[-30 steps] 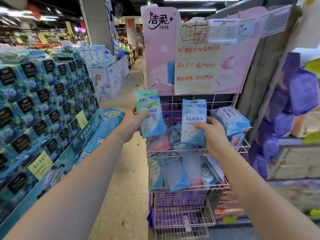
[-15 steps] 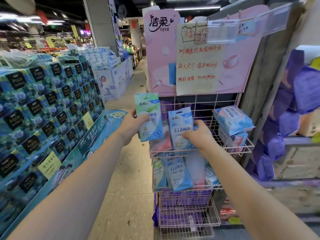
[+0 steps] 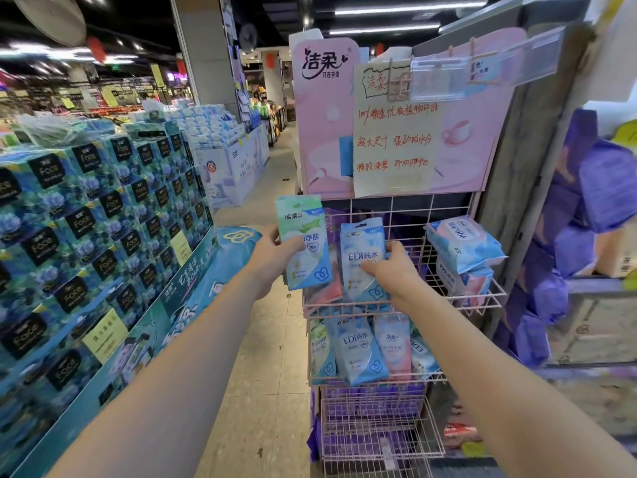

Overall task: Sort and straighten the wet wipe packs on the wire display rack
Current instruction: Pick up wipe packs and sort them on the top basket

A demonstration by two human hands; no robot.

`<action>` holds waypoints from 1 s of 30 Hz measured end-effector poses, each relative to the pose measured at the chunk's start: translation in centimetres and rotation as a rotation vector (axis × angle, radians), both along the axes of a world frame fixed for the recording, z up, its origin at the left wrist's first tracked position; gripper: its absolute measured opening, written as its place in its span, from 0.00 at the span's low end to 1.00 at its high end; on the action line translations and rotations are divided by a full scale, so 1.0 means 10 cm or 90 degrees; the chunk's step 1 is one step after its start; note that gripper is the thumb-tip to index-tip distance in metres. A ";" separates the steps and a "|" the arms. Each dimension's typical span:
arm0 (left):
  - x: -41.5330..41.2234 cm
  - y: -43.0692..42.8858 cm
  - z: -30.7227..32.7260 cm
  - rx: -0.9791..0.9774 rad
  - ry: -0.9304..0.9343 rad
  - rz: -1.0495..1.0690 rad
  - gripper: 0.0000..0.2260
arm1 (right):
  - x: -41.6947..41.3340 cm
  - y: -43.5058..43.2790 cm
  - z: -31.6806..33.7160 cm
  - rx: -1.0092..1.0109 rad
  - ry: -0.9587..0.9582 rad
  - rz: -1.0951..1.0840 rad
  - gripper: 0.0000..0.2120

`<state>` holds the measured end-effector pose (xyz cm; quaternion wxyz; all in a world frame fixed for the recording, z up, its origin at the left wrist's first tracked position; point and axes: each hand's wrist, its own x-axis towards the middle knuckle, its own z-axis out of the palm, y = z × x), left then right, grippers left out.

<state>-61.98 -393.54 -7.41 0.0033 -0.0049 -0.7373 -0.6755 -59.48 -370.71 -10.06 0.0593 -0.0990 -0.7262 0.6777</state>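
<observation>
A pink wire display rack (image 3: 458,300) stands in front of me with tiered baskets. My left hand (image 3: 272,251) grips a green-and-blue wet wipe pack (image 3: 305,236), held upright just left of the top basket. My right hand (image 3: 393,267) holds a blue "EDI" wipe pack (image 3: 362,250) upright at the front of the top basket. Two bulkier blue and pink packs (image 3: 462,243) are stacked at that basket's right end. The tier below holds several upright packs, blue (image 3: 356,350), pink (image 3: 393,343) and green (image 3: 320,350).
A pink brand board with a handwritten sign (image 3: 393,132) tops the rack. A tall stack of dark blue tissue boxes (image 3: 86,236) fills the left side. The tiled aisle (image 3: 262,374) runs between them. Purple packs (image 3: 558,257) sit on shelving at the right. Lower baskets (image 3: 375,429) hold purple goods.
My right hand has lowered the blue EDI pack and shifted it left toward the front of the top basket. My left hand keeps the green pack in about the same spot.
</observation>
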 end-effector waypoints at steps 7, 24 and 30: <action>-0.09 -0.02 0.03 0.002 0.016 0.006 0.13 | -0.01 0.31 0.30 -0.121 0.135 -0.039 0.16; 0.00 0.19 -0.05 -0.024 0.012 -0.013 0.23 | -0.06 0.40 0.81 -0.166 0.192 0.137 0.13; 0.05 0.27 -0.10 0.026 0.011 -0.059 0.25 | -0.02 0.10 0.49 -0.157 0.188 0.189 0.17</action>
